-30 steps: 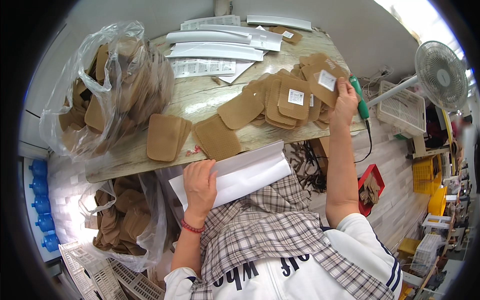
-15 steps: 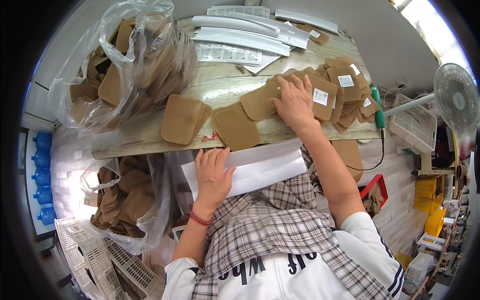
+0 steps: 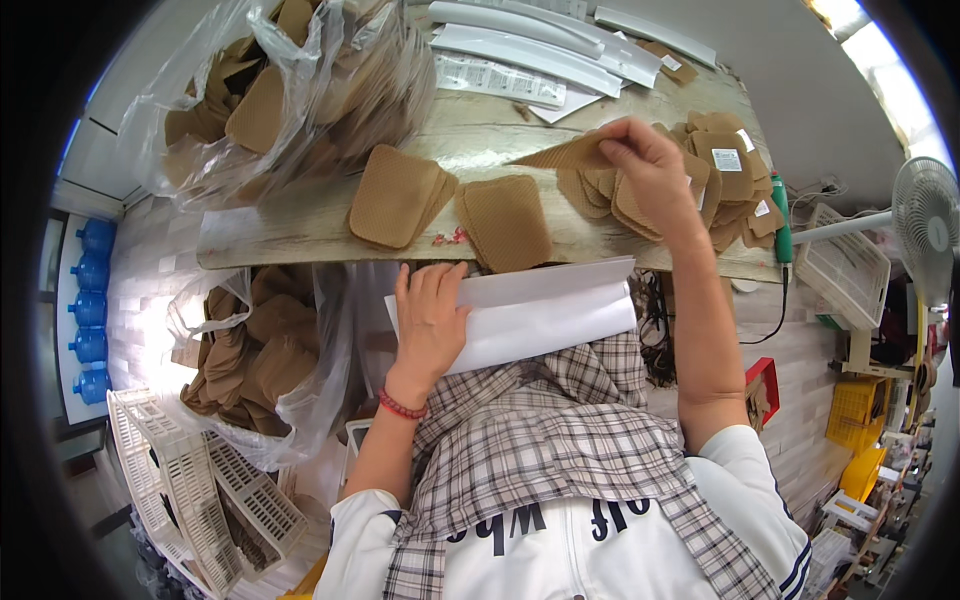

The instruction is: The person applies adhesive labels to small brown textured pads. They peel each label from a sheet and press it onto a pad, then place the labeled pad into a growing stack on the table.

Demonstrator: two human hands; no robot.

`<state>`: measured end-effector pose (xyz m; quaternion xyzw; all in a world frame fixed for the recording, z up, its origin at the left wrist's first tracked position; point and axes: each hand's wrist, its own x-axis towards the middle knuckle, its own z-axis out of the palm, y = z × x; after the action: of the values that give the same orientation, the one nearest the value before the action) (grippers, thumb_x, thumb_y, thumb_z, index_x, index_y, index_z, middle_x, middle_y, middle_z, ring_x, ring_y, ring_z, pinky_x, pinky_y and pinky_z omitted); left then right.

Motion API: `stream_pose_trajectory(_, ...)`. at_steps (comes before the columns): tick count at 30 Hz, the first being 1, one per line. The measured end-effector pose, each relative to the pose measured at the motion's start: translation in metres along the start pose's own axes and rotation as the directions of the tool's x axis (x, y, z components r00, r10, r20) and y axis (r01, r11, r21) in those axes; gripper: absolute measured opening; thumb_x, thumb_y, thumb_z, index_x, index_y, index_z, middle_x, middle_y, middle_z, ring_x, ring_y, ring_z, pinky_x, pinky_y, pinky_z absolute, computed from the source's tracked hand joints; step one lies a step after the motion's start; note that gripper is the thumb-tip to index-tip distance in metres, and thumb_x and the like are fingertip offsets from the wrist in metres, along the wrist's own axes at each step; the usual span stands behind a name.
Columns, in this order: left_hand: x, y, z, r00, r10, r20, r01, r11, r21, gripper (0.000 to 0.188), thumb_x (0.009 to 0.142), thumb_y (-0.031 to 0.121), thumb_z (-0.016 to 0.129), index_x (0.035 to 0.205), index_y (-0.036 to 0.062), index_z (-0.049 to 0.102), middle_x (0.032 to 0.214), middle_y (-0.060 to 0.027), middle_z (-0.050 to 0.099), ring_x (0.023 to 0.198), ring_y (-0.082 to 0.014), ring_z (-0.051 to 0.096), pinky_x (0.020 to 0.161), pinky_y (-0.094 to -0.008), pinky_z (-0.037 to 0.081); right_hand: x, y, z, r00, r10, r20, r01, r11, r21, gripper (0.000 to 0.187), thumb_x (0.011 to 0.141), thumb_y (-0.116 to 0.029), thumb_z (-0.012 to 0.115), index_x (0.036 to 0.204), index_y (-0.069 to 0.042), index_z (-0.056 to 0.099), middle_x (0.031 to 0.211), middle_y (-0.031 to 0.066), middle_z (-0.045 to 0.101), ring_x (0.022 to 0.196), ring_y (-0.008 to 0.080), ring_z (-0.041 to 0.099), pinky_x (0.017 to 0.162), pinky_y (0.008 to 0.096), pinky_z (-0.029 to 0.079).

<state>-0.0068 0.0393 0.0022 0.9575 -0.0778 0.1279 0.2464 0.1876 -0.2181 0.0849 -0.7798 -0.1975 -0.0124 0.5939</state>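
My right hand (image 3: 645,165) is closed on a brown textured pad (image 3: 562,154), pinched at its right end and lifted above the table, tilted almost edge-on. Below it lies a fanned row of similar brown pads (image 3: 596,192). My left hand (image 3: 432,318) lies with its fingers extended on the left end of a creased white sheet (image 3: 545,325), across my lap against the table edge. Two small stacks sit near that edge: a left stack of brown pads (image 3: 395,197) and a right stack of brown pads (image 3: 505,222). Several pads at the right carry a white label (image 3: 726,160).
A clear plastic bag (image 3: 300,110) full of brown pieces stands on the table (image 3: 300,225) at the left; another bag (image 3: 265,350) sits below. White curled sheets (image 3: 530,55) lie at the back. A green corded tool (image 3: 781,220) and a fan (image 3: 925,215) are at the right.
My right hand has raised a brown pad off the row and tilted it. My left hand stays on the white sheet. The whole view has shifted slightly.
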Motion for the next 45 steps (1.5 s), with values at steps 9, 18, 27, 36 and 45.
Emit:
stream_pose_trajectory(9,-0.014,-0.038,-0.023,0.99,-0.117,0.083,0.122,0.991,-0.054,0.047,0.077,0.007,0.075,0.123,0.0066,0.063,0.118,-0.0107,0.064,0.119,-0.03,0.055,0.109,-0.045,0.036,-0.001,0.018,0.057,0.988,0.037,0.152,0.012,0.952,-0.306,0.017,0.096,-0.011,0.064,0.111,-0.002,0.067,0.1,0.0109,0.071,0.094,0.0253,0.068,0.085,0.0355,0.054)
stream_pose_trajectory(18,-0.031,-0.045,-0.047,0.984,-0.132,-0.122,0.075,0.919,-0.387,0.023,0.077,-0.01,0.064,0.095,0.0009,0.073,0.088,-0.0115,0.07,0.079,-0.0279,0.067,0.072,-0.031,0.054,-0.098,-0.002,0.116,0.894,-0.378,0.243,0.446,0.808,-0.384,0.018,0.085,-0.015,0.077,0.099,-0.007,0.07,0.101,0.0078,0.068,0.093,0.0287,0.064,0.08,0.0381,0.052)
stream_pose_trajectory(27,-0.087,-0.025,-0.027,0.93,0.273,-0.246,-0.295,0.954,-0.056,0.034,0.073,-0.012,0.063,0.104,0.0001,0.069,0.114,-0.0137,0.068,0.103,-0.0306,0.069,0.08,-0.0355,0.058,-0.171,-0.014,0.103,0.881,0.054,0.469,0.205,0.852,-0.482,0.051,0.085,-0.033,0.078,0.126,-0.006,0.064,0.107,0.0118,0.066,0.106,0.0319,0.059,0.094,0.0434,0.046)
stream_pose_trajectory(36,-0.057,0.025,-0.046,0.993,0.077,0.091,-0.068,0.993,-0.097,0.038,0.077,0.006,0.068,0.114,0.0034,0.067,0.125,-0.0114,0.064,0.126,-0.0312,0.055,0.111,-0.0504,0.036,-0.184,0.008,0.102,0.939,-0.092,0.332,0.211,0.915,-0.345,0.052,0.07,-0.011,0.085,0.117,-0.003,0.064,0.101,0.0111,0.064,0.098,0.0306,0.061,0.088,0.04,0.048)
stream_pose_trajectory(45,-0.041,0.02,0.011,0.997,0.021,0.071,0.003,0.947,-0.322,0.03,0.077,0.006,0.074,0.107,0.0035,0.071,0.097,-0.0114,0.067,0.09,-0.0322,0.063,0.082,-0.0414,0.05,-0.187,0.03,0.095,0.974,-0.187,0.13,0.218,0.931,-0.293,0.02,0.076,-0.005,0.08,0.095,-0.008,0.072,0.092,0.0072,0.069,0.085,0.0274,0.066,0.074,0.0373,0.054)
